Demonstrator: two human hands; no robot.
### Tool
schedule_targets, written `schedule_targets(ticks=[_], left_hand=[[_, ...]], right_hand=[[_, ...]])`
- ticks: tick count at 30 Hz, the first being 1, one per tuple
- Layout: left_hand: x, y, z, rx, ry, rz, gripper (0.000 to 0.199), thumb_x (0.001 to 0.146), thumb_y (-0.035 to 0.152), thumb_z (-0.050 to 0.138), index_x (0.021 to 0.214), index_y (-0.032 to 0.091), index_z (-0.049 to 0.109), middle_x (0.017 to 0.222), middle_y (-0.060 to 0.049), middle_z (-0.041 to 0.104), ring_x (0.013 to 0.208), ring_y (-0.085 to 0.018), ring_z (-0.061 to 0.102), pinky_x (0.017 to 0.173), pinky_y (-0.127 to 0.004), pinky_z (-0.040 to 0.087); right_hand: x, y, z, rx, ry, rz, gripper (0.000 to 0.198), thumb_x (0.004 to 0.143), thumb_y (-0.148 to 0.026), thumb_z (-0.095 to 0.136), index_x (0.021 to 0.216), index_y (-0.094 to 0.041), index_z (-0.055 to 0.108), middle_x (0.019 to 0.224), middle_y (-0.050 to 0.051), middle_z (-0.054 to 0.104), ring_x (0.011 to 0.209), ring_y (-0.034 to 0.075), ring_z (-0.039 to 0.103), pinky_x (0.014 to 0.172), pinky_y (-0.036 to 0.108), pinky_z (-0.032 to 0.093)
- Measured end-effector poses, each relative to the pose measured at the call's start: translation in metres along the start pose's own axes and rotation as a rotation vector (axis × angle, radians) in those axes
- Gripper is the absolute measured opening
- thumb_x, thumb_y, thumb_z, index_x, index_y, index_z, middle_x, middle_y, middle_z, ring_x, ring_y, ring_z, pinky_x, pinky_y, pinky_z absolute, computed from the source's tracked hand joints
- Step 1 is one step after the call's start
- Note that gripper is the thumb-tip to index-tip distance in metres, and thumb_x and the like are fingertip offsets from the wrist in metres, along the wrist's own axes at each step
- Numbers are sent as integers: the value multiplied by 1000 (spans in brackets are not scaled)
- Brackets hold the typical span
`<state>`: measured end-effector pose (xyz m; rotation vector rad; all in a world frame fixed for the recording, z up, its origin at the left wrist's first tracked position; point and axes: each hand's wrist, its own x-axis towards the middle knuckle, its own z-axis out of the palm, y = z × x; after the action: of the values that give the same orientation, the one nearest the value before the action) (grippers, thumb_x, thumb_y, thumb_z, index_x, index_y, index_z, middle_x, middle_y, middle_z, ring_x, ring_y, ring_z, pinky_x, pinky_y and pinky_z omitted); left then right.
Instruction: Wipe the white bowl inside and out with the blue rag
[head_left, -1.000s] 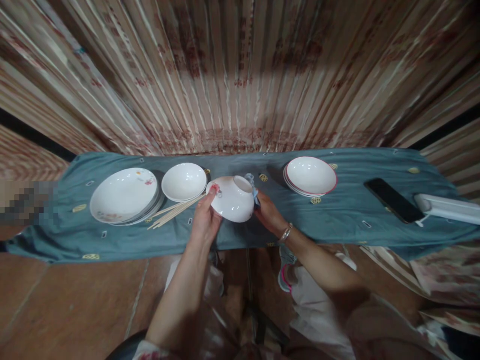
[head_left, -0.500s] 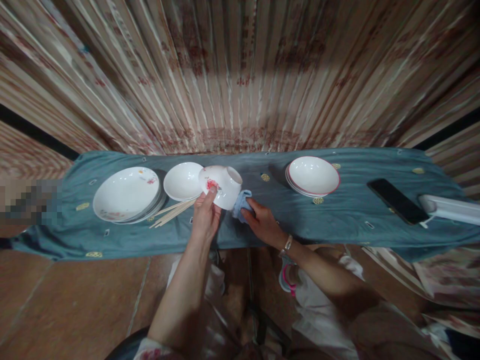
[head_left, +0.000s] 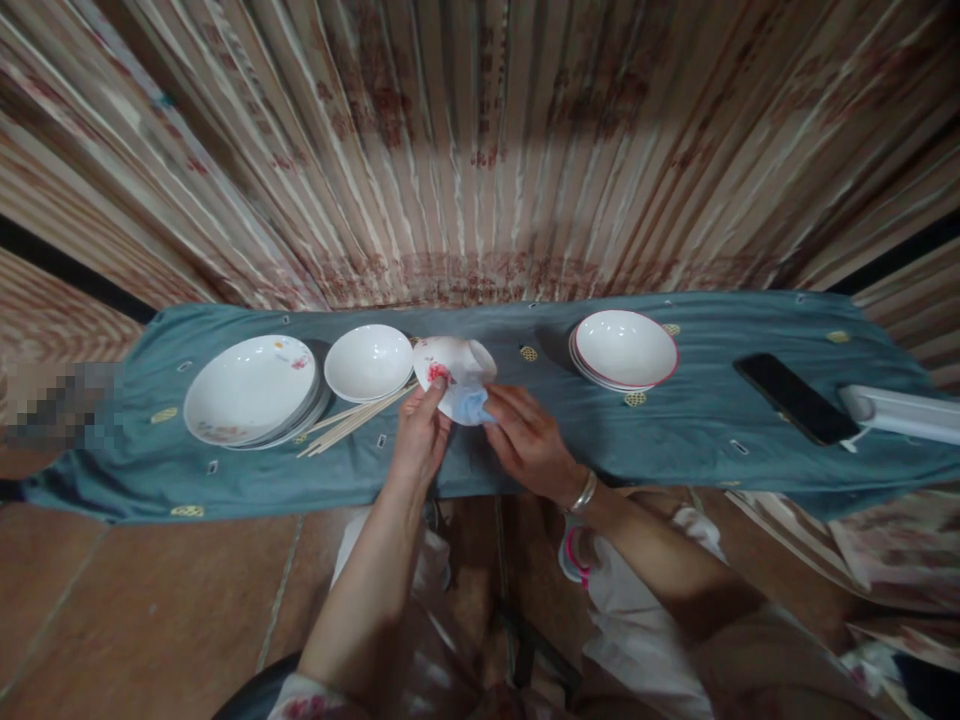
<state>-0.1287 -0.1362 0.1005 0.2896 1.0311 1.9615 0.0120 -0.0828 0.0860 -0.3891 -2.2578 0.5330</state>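
Note:
A white bowl with a red flower on its outside is tilted on its side, its foot ring turned to the right. My left hand is closed on the bowl's rim, thumb on the outer wall beside the flower. In my right hand a light blue cloth is pinched and pressed against the bowl's near outer side. Left of the held bowl stands a white bowl on the table. Several wooden chopsticks lie just in front of that one.
A stack of white floral plates stands at the left of the cloth-covered table. Red-rimmed bowls are stacked right of centre. A black phone and a white device lie at the right. A pleated curtain hangs behind.
My right hand has moved the cloth left and onto the bowl's outer wall. The bowl has shifted slightly right in my left hand.

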Motion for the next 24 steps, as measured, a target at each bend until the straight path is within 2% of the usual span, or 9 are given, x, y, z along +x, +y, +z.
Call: schedule_targets(ticks=[3,5,11,14,19,24], left_hand=[[1,-2,0,-3,9,-23,39,52,33,89,82,14,73,78,-4,75,69,-14,68,73,-24,53],[0,-3,-1,6,4,-35,39,52,34,90,81,14,73,79,-5,76,73,-16,70,78,-26,54],[-3,-4,-2,31,-64,-92,38,52,34,90,80,13,73,77,-7,76,84,-23,72,83,-31,56],[-4,-3,-3,32,-56,-97,39,51,34,90,79,13,73,77,-7,75,84,-23,72,82,-31,56],[-1,-2,-6,18,-25,-74,38,53,32,89,81,13,73,77,-6,75,79,-20,72,82,-29,55],[1,-1,-9,26,-9,-43,38,54,33,89,82,13,73,79,-6,75,78,-19,71,82,-29,55]], right_hand=[[7,16,-14,-93,102,52,35,95,-23,42,128,-21,54,127,13,62,119,26,56,104,50,44],[10,26,-18,-118,117,95,35,96,-25,41,128,-19,54,128,15,62,122,26,55,105,52,43],[10,32,-11,39,-29,148,42,98,-31,37,136,-18,47,135,14,57,129,24,50,110,47,39],[12,29,-12,21,-66,148,43,99,-32,35,138,-19,45,138,13,55,131,25,47,112,49,35],[12,28,-13,-89,-49,141,38,98,-31,37,126,-15,55,120,15,65,115,28,55,102,49,41],[9,26,-12,-28,-15,146,36,98,-33,36,124,-18,56,112,13,67,109,26,58,98,46,44]])
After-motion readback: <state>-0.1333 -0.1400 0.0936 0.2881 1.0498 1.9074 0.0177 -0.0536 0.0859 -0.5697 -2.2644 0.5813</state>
